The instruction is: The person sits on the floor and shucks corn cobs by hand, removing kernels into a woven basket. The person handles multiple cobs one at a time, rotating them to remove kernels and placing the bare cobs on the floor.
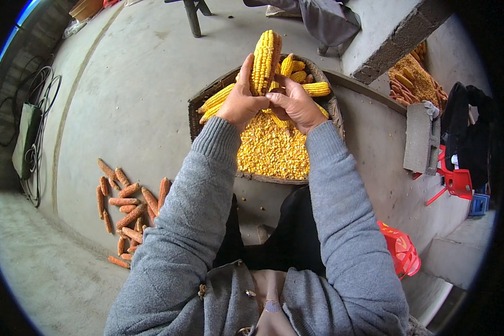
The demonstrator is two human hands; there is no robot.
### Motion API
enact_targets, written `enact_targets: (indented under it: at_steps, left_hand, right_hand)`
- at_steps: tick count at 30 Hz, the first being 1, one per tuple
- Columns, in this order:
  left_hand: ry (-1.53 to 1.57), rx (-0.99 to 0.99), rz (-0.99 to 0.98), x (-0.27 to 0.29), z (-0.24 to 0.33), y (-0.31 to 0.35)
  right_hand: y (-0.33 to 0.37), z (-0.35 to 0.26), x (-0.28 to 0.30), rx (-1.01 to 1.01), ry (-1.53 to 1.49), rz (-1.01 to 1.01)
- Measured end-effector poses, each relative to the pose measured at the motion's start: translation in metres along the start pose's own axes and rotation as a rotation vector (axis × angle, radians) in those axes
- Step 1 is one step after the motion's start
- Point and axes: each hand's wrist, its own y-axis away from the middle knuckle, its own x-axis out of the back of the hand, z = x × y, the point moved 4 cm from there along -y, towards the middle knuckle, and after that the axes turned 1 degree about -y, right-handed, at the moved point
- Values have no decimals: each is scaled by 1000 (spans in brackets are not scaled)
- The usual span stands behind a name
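Above the woven basket I hold an ear of corn upright, its yellow kernels facing me and a reddish-brown bare strip along its right side. My left hand is closed round the lower left of the ear, the index finger stretched up along it. My right hand grips the lower right, some of its fingers hidden behind the ear. Both thumbs meet near its bottom end. Loose yellow kernels fill the near part of the basket. Several more ears, one being a yellow ear, lie in its far part.
Bare reddish cobs lie heaped on the floor at left. A red plastic bag is by my right side. Farther right are a concrete block, a red chair and another corn pile. Coiled cable lies far left.
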Motion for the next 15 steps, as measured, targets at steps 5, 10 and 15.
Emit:
enact_targets:
  at_steps: [5, 10, 15]
  left_hand:
    - [-40, -16, -10, -4, 0, -1]
    - [9, -3, 14, -1, 2, 1]
    - [-100, -5, 37, -2, -2, -2]
  right_hand:
    - [-11, 11, 7, 49, 230, 50]
    - [-8, 10, -1, -18, 38, 93]
    - [-14, 14, 9, 132, 92, 60]
